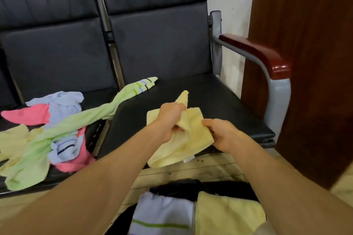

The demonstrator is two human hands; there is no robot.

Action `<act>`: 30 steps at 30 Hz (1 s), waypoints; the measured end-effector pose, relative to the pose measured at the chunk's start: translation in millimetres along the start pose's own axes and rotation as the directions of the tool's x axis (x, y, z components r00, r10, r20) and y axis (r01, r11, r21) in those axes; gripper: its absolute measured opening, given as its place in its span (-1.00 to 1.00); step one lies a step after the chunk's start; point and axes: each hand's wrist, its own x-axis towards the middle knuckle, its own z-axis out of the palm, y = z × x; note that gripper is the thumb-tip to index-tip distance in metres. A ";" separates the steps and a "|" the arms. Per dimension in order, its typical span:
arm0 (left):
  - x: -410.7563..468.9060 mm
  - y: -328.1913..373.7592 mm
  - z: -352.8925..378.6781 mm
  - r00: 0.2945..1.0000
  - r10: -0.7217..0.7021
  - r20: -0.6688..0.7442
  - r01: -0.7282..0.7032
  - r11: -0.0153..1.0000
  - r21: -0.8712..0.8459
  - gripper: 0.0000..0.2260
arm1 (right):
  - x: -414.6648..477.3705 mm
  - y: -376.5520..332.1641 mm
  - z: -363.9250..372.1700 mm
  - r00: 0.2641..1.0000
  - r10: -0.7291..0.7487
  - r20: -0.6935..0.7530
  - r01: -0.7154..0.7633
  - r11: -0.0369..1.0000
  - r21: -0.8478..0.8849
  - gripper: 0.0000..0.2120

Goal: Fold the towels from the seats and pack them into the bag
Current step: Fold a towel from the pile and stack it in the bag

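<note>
On the left seat (57, 66) lies a heap of loose towels (47, 135): perhaps six, though the tangle hides the edges. Over the right seat (210, 105), the left hand (170, 120) clutches a bunched yellow towel (183, 145); the right hand (221, 133) pinches its edge. Two folded towels (191, 213) sit in the black bag (191, 187) below.
</note>
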 end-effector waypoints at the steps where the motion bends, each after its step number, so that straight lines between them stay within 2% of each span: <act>1: -0.2 -4.6 7.5 1.000 0.004 0.010 -0.005 0.998 0.058 -0.85 | 1.6 0.7 -1.5 1.000 0.006 0.009 -0.006 1.000 0.000 -0.91; 3: -1.3 -14.2 18.6 0.998 0.018 0.064 -0.030 0.980 0.195 -0.89 | 5.1 1.9 -3.6 1.000 0.012 0.024 -0.012 1.000 -0.007 -0.88; 6: -1.2 -23.3 25.6 0.991 0.030 0.131 -0.074 0.936 0.344 -0.71 | 10.9 2.8 -3.7 1.000 0.023 0.021 -0.023 1.000 0.016 -0.82; 8: -2.6 -24.6 22.4 0.989 0.027 0.146 -0.079 0.931 0.357 -0.69 | 12.9 1.8 -3.2 0.999 0.034 -0.001 -0.034 0.999 0.034 -0.75; 10: -6.8 -26.1 12.2 0.987 0.045 0.153 -0.090 0.947 0.307 -0.75 | 13.9 0.4 -1.5 0.999 0.038 -0.027 -0.038 0.999 0.013 -0.63; 13: -13.5 -33.7 -11.4 0.981 0.143 0.128 -0.178 0.930 0.321 -0.78 | 10.0 2.6 3.4 0.995 0.021 -0.102 -0.032 0.993 -0.109 -0.47; 16: -18.8 -43.3 -39.5 0.953 0.302 0.026 -0.273 0.820 0.503 -0.69 | 7.8 6.9 10.9 0.978 -0.103 -0.180 0.059 0.971 -0.234 -0.52; 18: -20.5 -52.1 -57.7 0.948 0.317 -0.040 -0.243 0.795 0.555 -0.66 | 4.4 9.3 14.8 0.958 -0.192 -0.213 0.106 0.927 -0.359 -0.67; 20: -22.1 -64.1 -71.7 0.962 0.266 -0.061 -0.195 0.825 0.531 -0.66 | -1.0 9.9 17.6 0.944 -0.251 -0.212 0.135 0.885 -0.446 -0.80; 22: -23.6 -72.1 -78.5 0.968 0.247 -0.048 -0.196 0.859 0.473 -0.65 | -4.0 10.8 21.9 0.933 -0.303 -0.194 0.175 0.854 -0.490 -0.81; 25: -32.7 -72.6 -78.4 0.958 0.281 -0.052 -0.250 0.912 0.326 -0.66 | -10.2 12.1 28.5 0.923 -0.354 -0.154 0.213 0.799 -0.563 -0.71; 27: -35.6 -70.0 -79.1 0.969 0.245 -0.037 -0.230 0.946 0.230 -0.68 | -20.9 11.5 33.5 0.911 -0.397 -0.112 0.260 0.762 -0.593 -0.77; 30: -38.5 -67.8 -81.9 0.986 0.167 0.025 -0.169 0.975 0.148 -0.77 | -39.6 7.2 38.5 0.846 -0.527 -0.086 0.363 0.686 -0.631 -0.72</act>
